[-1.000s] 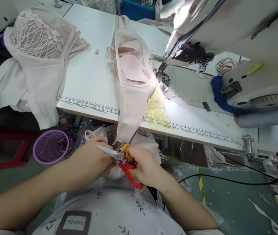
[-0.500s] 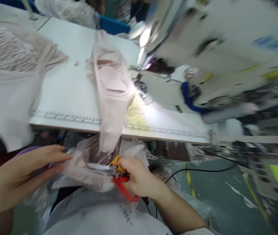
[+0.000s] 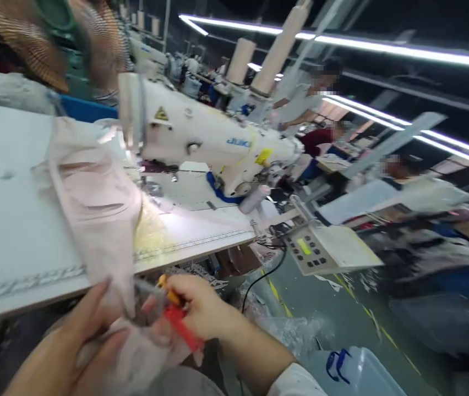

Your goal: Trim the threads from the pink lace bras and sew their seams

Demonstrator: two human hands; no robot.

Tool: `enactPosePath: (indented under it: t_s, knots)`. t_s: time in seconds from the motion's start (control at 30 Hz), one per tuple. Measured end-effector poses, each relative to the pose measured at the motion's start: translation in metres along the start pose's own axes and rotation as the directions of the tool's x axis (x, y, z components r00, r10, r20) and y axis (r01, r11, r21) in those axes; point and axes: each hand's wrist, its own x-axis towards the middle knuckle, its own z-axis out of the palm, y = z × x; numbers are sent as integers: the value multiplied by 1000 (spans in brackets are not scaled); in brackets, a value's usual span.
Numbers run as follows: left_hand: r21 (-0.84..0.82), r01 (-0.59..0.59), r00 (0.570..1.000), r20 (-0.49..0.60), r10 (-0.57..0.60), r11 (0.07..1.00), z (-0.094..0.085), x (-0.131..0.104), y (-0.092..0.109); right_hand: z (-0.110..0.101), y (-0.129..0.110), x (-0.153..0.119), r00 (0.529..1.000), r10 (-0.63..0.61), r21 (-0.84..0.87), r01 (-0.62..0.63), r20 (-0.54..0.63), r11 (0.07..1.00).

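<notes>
My right hand (image 3: 197, 308) is closed on scissors (image 3: 179, 322) with orange and red handles, their blades pointing left. Pale pink fabric (image 3: 135, 352) lies bunched in my left hand (image 3: 81, 341), which is blurred, with its fingers closed around the cloth. Just above, a pale pink garment (image 3: 102, 203) with a moulded cup lies on the white table (image 3: 20, 220), its narrow end hanging over the front edge near the scissor blades. Whether the blades touch fabric is too blurred to tell.
A white sewing machine (image 3: 201, 137) stands behind the garment. Its control panel (image 3: 309, 250) juts out at the right above the floor. A pale blue bin (image 3: 358, 374) is at the lower right. Several people are at work farther back.
The view has swung up and to the right. My left hand, earlier spread beside the lap fabric, now grips pale fabric near the garment's hanging end. The scissors remain in my right hand.
</notes>
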Motion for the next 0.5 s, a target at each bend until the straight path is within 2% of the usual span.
enactPosePath:
  t_s: [0.07, 0.17, 0.33, 0.5]
  knots:
    - [63, -63, 998, -27, 64, 996, 7, -5, 11, 3, -5, 0, 999, 26, 215, -17, -41, 976]
    - [133, -196, 980, -20, 200, 972, 13, -1, 22, 7, -4, 1, 998, 67, 372, -60, -5, 926]
    - [185, -218, 974, -27, 227, 958, 13, 2, 30, 11, -1, 5, 995, 77, 400, -97, 67, 911]
    - [97, -160, 987, 6, 160, 982, 16, 0, 29, 11, -1, 6, 1000, 6, 308, -15, 30, 951]
